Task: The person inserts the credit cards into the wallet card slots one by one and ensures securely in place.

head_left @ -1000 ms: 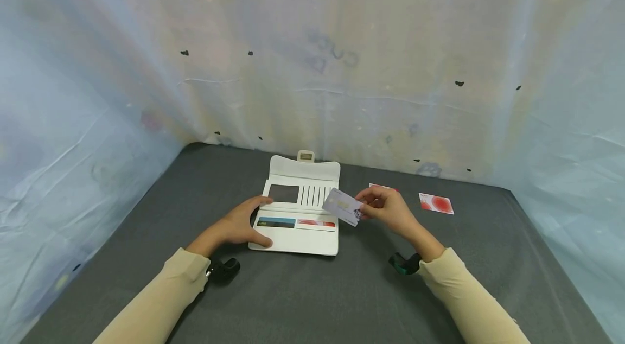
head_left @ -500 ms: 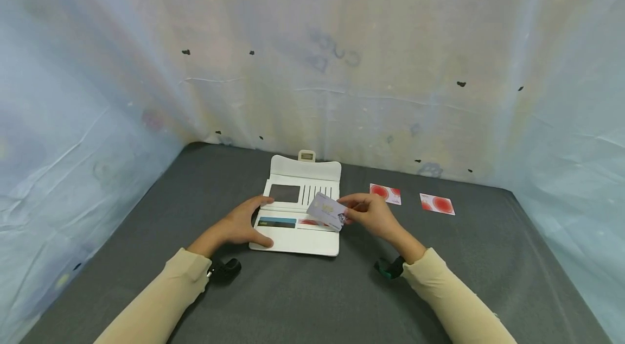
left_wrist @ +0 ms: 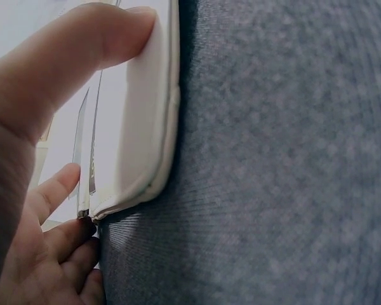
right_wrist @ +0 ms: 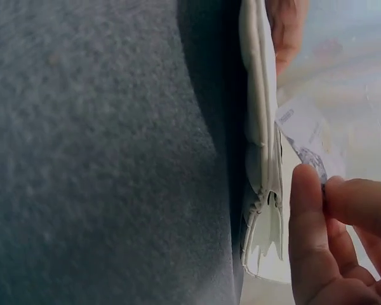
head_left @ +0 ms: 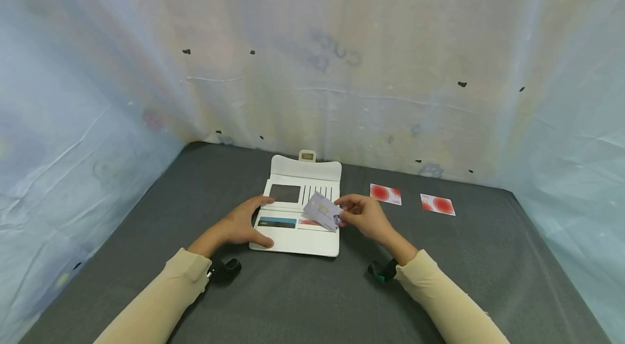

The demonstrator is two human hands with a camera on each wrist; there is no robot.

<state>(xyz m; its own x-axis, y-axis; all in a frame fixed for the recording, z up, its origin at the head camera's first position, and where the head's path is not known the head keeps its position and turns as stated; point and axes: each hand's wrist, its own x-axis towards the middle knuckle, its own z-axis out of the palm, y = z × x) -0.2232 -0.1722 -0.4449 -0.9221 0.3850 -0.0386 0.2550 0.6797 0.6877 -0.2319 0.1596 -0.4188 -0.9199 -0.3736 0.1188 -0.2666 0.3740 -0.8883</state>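
Observation:
A white wallet [head_left: 294, 240] lies unfolded, with its flap and clasp at the far side. My left hand [head_left: 240, 223] rests on its left side, the thumb on the lower panel and the index finger on the upper one. In the left wrist view the thumb [left_wrist: 82, 51] presses the lower panel and the other fingers lie by the fold. My right hand [head_left: 367, 217] pinches a pale lilac card [head_left: 319, 210] by its right corner, between thumb and fingers. The card is tilted over the wallet's right half, covering part of the slots. A blue-and-black card [head_left: 276, 222] and a red-and-white card [head_left: 308, 222] sit in the lower pockets.
Two red-and-white cards, a nearer one [head_left: 386, 194] and a farther-right one [head_left: 437, 204], lie flat on the dark grey cloth [head_left: 303, 300] right of the wallet. A pale patterned curtain [head_left: 312, 62] hangs behind and at both sides.
My right hand has moved left with the lilac card, from the wallet's right edge to over its pockets, uncovering the nearer red-and-white card. The left hand stays in place.

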